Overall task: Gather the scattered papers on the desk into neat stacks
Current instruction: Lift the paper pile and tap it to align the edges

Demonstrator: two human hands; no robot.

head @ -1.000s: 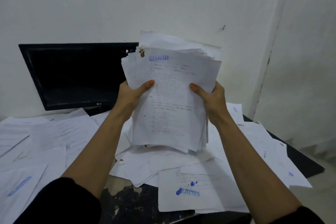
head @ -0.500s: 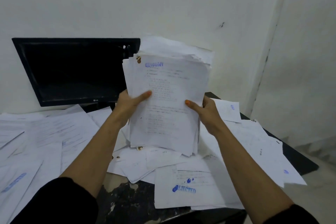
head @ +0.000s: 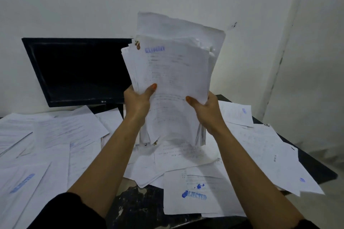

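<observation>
Head view: the left hand and the right hand hold a thick stack of papers up on its end, one hand on each side. The left thumb lies across the front sheet and the other left fingers are hidden behind the stack, so that hand grips the stack. The right thumb also presses on the front, and the right fingers curl round the far edge, so it grips the stack too. The bottom edge of the stack is down on, or just above, the loose sheets in the middle of the desk; I cannot tell if it touches. I think the stack is held upright like this so it can be tapped down and its edges made even. The top edges look uneven, so it is not neat yet. Many more sheets lie spread on the left and right of the desk, and one near the front has a blue stamp. A dark monitor stands behind. Compared with half a second ago, the stack stands a bit higher and the hands grip lower on its sides.
</observation>
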